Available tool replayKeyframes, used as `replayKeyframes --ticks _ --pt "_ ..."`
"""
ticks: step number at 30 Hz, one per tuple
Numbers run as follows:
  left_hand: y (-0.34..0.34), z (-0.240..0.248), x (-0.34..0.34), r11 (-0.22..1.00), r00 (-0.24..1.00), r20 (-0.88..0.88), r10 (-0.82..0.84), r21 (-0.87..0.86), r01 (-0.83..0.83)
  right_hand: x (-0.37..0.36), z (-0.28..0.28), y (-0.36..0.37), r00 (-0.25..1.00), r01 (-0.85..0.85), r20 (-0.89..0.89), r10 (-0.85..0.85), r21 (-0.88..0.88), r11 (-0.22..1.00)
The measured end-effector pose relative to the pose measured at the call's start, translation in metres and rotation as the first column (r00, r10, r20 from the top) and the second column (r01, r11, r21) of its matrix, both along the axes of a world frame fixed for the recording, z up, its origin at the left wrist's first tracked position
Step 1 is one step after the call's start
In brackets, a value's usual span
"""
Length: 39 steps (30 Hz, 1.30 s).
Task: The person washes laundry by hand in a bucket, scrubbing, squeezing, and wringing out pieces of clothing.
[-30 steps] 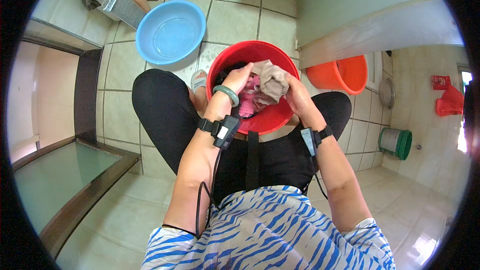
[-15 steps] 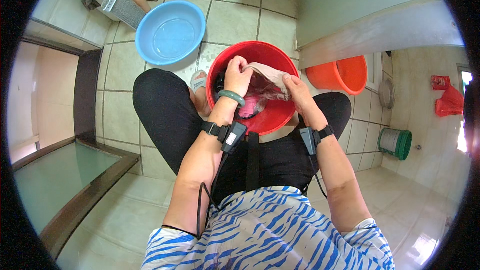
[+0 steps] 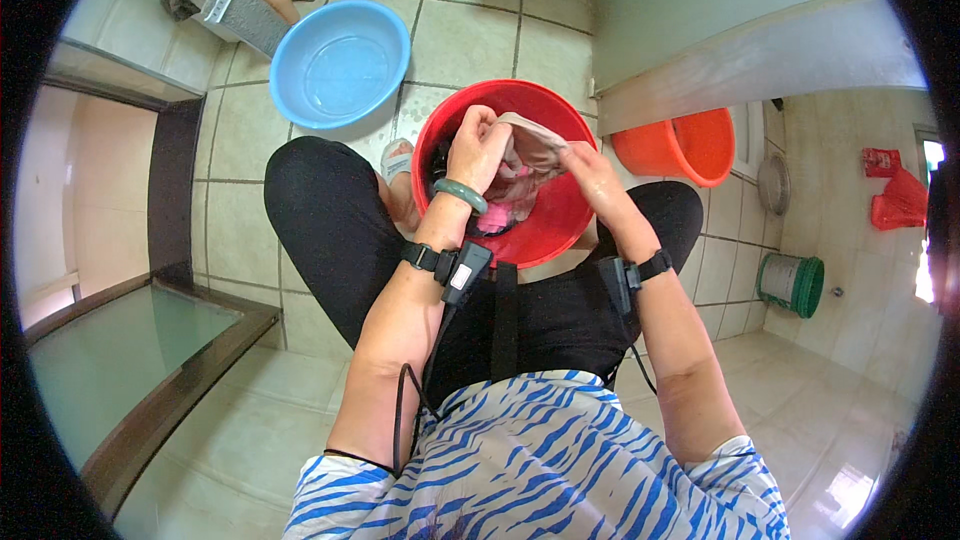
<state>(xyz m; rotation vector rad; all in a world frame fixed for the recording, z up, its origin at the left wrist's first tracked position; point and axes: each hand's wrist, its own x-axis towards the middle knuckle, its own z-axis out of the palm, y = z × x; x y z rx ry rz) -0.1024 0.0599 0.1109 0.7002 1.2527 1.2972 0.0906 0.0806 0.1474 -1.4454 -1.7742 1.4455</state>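
Between my knees stands a red bucket [image 3: 545, 225]. Over its opening, my left hand [image 3: 478, 148] and my right hand [image 3: 597, 180] both grip the upper edge of a wet, pale pinkish piece of cloth [image 3: 535, 145]. It hangs slack between them, its lower part dropping into the bucket; its exact kind cannot be made out. The fingers of both hands are closed on its edge. Bright pink cloth [image 3: 495, 218] and some dark fabric lie lower in the bucket, partly hidden by the left hand. A green bangle [image 3: 461, 196] circles my left wrist.
A blue basin [image 3: 340, 65] with a little water sits on the tiles at the far left. Right of the bucket is an orange tub [image 3: 680, 150], below a glass panel [image 3: 740, 60]. A green bucket [image 3: 790, 285] lies further right. A dark-framed door [image 3: 175, 360] stands at left.
My right hand has come slightly left and down, closer to the left hand. The cloth between them sags more and is less stretched. The left hand has barely moved.
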Motion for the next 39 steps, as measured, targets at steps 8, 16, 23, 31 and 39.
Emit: replayKeyframes --ticks 8,16,23,31,39 --pt "-0.003 0.011 0.004 0.949 0.920 -0.341 -0.192 0.175 0.263 -0.011 0.028 -0.003 0.797 0.218 -0.438 -0.415 -0.432 0.875" --pt "0.002 0.000 0.004 0.986 0.987 0.042 -0.157 0.057 0.154 0.008 0.013 -0.008 0.974 0.024 -0.215 -0.075 -0.232 0.972" --pt "-0.002 0.015 0.006 0.961 0.958 0.089 -0.271 0.080 0.264 -0.001 0.014 0.000 0.806 0.186 -0.443 -0.393 -0.441 0.878" --pt "-0.002 0.012 0.005 0.926 0.925 -0.259 -0.277 0.183 0.329 -0.013 0.020 0.001 0.841 0.237 -0.389 -0.376 -0.361 0.902" --pt "-0.002 0.027 0.003 0.956 0.957 -0.072 -0.281 0.064 0.285 -0.010 0.025 0.005 0.997 -0.057 0.064 0.051 0.092 0.994"
